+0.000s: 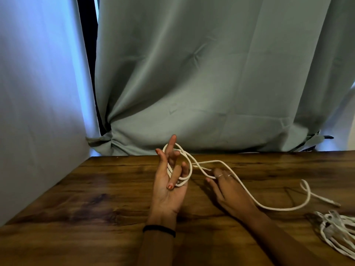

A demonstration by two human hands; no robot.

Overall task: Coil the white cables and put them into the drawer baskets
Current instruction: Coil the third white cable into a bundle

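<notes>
A white cable (269, 207) is partly wound in loops (189, 174) around the raised fingers of my left hand (169, 189). That hand is palm up over the wooden table (86, 198), and its thumb curls over the loops. My right hand (228, 191) lies palm down just to the right and pinches a strand of the same cable at its fingertips. The loose length runs past the right wrist, curls back, and ends in a plug (335, 204) on the table. No drawer basket is in view.
A bundle of more white cables (338, 231) lies at the table's right front edge. A grey-green curtain (211, 83) hangs behind the table's far edge, and a pale wall (38, 112) borders the left side.
</notes>
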